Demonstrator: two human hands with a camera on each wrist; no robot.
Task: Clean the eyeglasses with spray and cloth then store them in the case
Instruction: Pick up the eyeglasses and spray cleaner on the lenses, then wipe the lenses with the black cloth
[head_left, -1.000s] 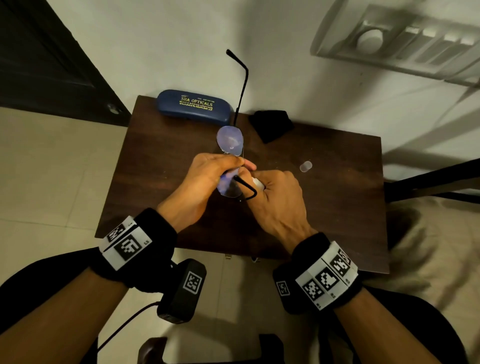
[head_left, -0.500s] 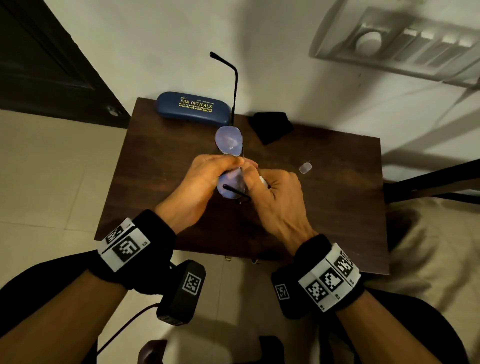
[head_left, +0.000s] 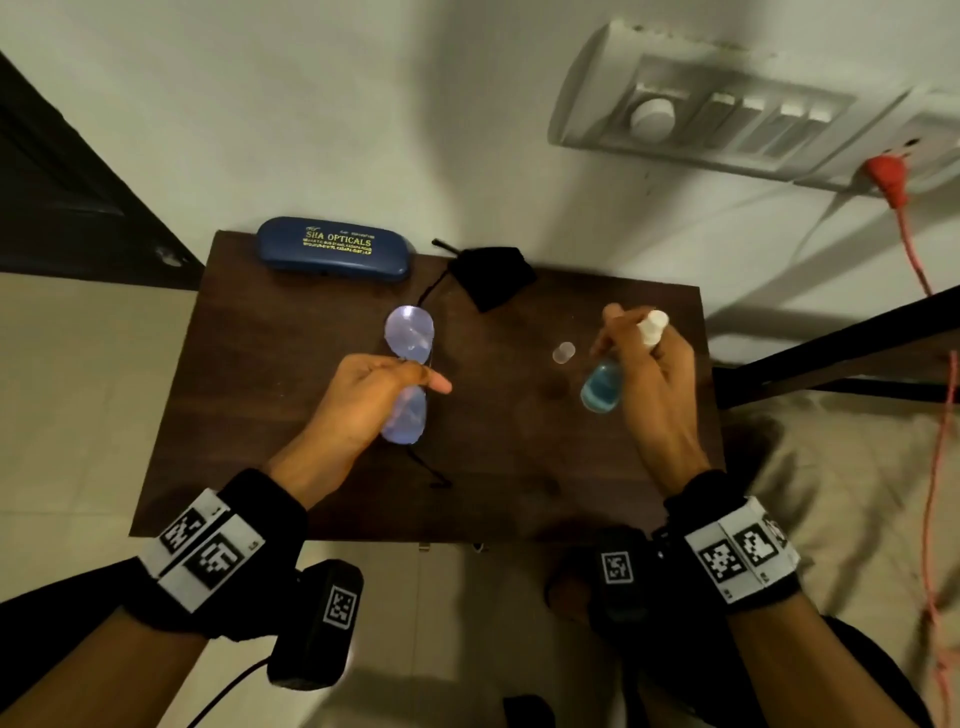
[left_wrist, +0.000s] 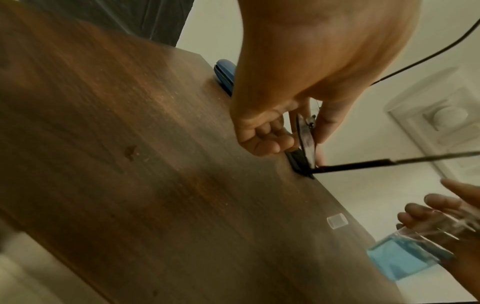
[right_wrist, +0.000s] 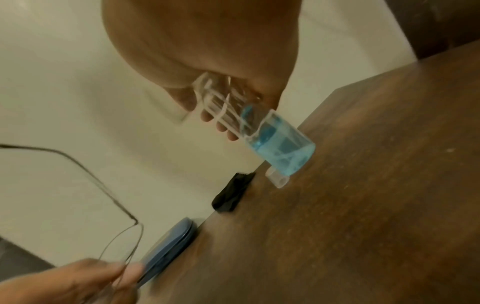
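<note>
Two bare hands were raised over the dark brown wooden table (head_left: 291, 415), well apart from each other. The left hand (head_left: 358, 400) pinched the thin-framed eyeglasses with bluish-tinted lenses (head_left: 409, 332) at the bridge between the lenses, thumb on one side and curled fingers on the other; the glasses were clear of the tabletop, turned so that one lens lay farther from the person and one nearer, with both black temple arms unfolded. In the left wrist view the frame showed edge-on between the thumb and the fingers (left_wrist: 267, 142). The right hand (head_left: 649, 384) was wrapped around a small clear spray bottle holding blue liquid (head_left: 601, 389), tilted, its white nozzle sticking out above the fingers and its base toward the table. Whether a finger pressed the nozzle could not be told.

On the table, between the two hands and just beside the bottle, lay a small clear plastic cap (head_left: 563, 352) on its side. At the far edge by the white wall, the closed dark blue hard glasses case with gold lettering (head_left: 332, 250) rested, and to its right the crumpled black cleaning cloth (head_left: 493, 275). The far temple arm of the glasses reached toward the cloth. On the wall to the right were a white switch panel (head_left: 701, 124) and a red plug (head_left: 885, 174).
</note>
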